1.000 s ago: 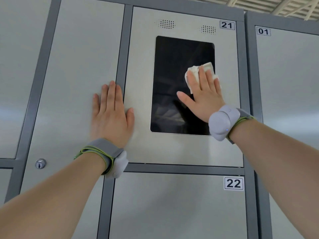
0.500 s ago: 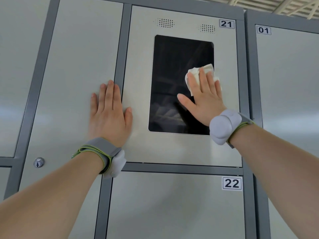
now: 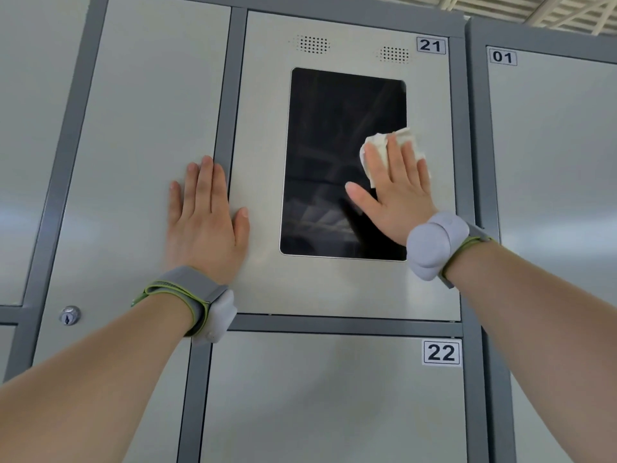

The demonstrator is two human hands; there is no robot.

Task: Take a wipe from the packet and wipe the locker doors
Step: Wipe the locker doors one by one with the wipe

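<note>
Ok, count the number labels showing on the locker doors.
3: label 21 top right on the screen door, label 01 on the door right of it, label 22 on the door below. Others may lie out of frame.

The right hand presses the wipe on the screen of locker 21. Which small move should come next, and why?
Probably slide the right hand and the wipe leftward across the dark screen. The wipe lies under flat fingers at the screen's right edge, and the glass to its left is uncovered. The left hand, flat on the neighbouring door, offers a brace.
</note>
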